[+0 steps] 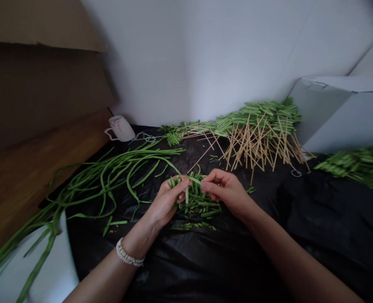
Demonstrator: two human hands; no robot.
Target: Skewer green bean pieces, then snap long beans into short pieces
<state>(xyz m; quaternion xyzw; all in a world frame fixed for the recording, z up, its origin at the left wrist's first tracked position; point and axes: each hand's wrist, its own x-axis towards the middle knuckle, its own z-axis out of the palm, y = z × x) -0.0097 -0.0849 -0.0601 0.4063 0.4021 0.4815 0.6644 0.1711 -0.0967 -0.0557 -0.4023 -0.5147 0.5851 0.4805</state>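
From my end I have just 1 view, the head camera, and I read the feel of things from it. A short green bean piece (195, 180) is stretched between my left hand (170, 197) and my right hand (226, 191), above a loose heap of cut pieces (205, 207) on the black sheet (211, 261). My right thumb and forefinger pinch its near-right end; my left fingers are closed around a few green pieces, the thumb pressing over them, though I cannot make out exactly how many.

I judge the piece to be very light and firm but bendy, likely to snap or bruise if bent hard, and perhaps a little slick where the skin is damp. I would take it close to each end with the fingertip pads, squeezing only enough to stop it turning. The long beans (101, 172) lying in curves to the left look limper; I would hold those mid-length so the tails do not drag. The thin wooden skewers (252, 145) beyond look stiff but slender, and I would grip them along the shaft, clear of the ends, beside the stacked green pieces (262, 111).
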